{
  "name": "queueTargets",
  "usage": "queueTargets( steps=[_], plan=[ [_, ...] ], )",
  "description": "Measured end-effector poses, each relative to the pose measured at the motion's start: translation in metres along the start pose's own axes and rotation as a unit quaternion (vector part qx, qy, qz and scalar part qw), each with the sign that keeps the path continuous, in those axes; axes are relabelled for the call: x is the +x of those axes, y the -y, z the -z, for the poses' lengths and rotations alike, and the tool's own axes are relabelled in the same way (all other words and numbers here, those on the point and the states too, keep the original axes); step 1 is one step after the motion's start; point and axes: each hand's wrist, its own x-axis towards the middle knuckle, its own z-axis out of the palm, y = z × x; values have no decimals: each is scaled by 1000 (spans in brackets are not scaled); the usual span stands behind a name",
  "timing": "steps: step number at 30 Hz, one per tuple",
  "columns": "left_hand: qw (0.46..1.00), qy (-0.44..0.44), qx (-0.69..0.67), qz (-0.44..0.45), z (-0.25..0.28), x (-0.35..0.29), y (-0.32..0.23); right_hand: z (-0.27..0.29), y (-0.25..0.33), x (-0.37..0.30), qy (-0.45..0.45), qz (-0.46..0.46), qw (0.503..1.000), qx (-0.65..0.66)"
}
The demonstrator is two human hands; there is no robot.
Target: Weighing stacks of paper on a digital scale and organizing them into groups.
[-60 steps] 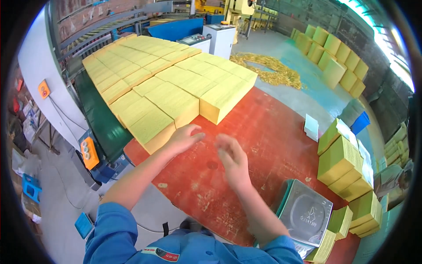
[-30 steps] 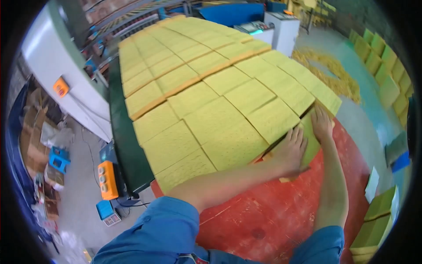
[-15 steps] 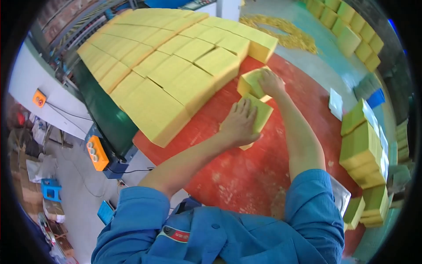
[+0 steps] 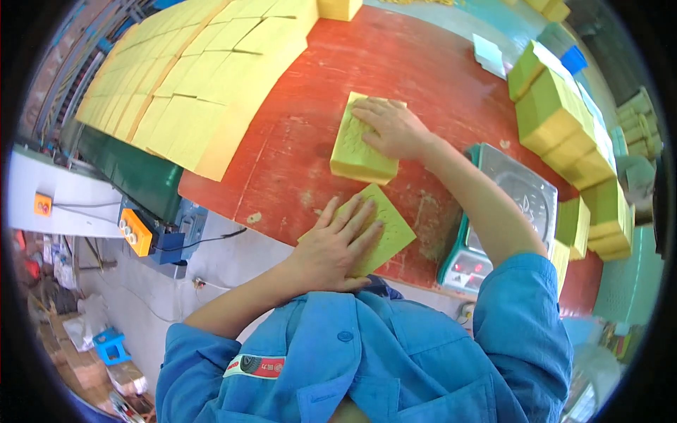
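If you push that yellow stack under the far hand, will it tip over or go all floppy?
Probably neither. The yellow stack under the right hand lies low and wide on the red table, so it should slide. Its sheets might shift apart if lifted loosely.

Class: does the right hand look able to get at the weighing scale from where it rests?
Probably yes. The right hand lies flat on a yellow paper stack, and the weighing scale sits just beside that forearm on the red table, nothing between.

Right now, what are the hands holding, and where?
Left hand lies flat atop a thin yellow stack; right hand presses the thicker yellow stack's top.
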Motion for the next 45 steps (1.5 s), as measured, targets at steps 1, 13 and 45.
queueTargets(
  steps=[1, 13, 45],
  plan=[
    [1000, 1, -1, 9, -1, -3, -3, 2, 8, -17, -13, -3, 1000, 15],
    [997, -67, 24, 14, -16, -23, -26, -120, 254, -252, -205, -464, 470, 722],
    [293, -65, -950, 90, -122, 221, -162, 164, 1, -352, -227, -192, 955, 11]
  ],
)
